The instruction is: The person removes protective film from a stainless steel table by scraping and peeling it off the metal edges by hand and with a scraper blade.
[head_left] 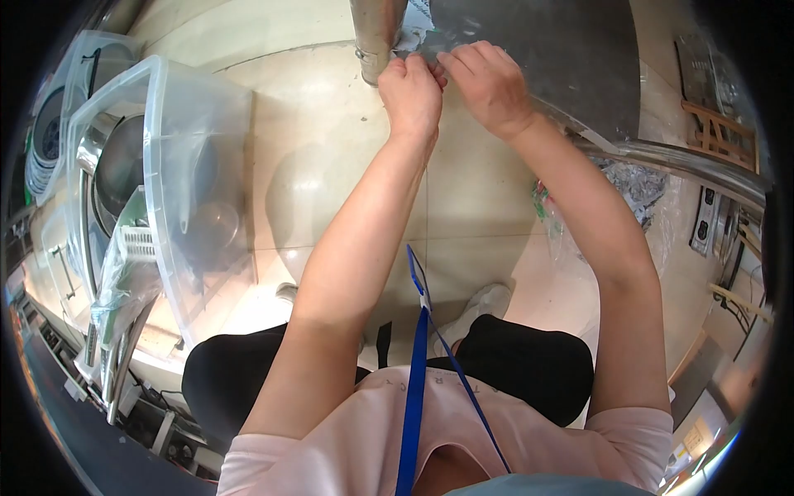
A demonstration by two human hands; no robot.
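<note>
My left hand [411, 95] is closed, its fingertips pinched at the near left corner of a dark grey flat panel [562, 66]. Close beside it, my right hand [492, 87] has its fingers curled together over the same edge. Whatever sits between the fingertips is too small to make out. Just behind my left hand, a crumpled whitish piece of film with bluish marks [418, 23] lies against the panel. A round metal post [376, 37] stands immediately to the left of it, its lower end near my left fingers.
On the left, a clear plastic bin [198, 157] holds pans and utensils. A curved metal tube [686, 161] runs along the right. Beneath it lies a clear bag of crumpled material [633, 194]. A power strip [705, 219] is farther right. A blue lanyard [418, 372] hangs from my neck.
</note>
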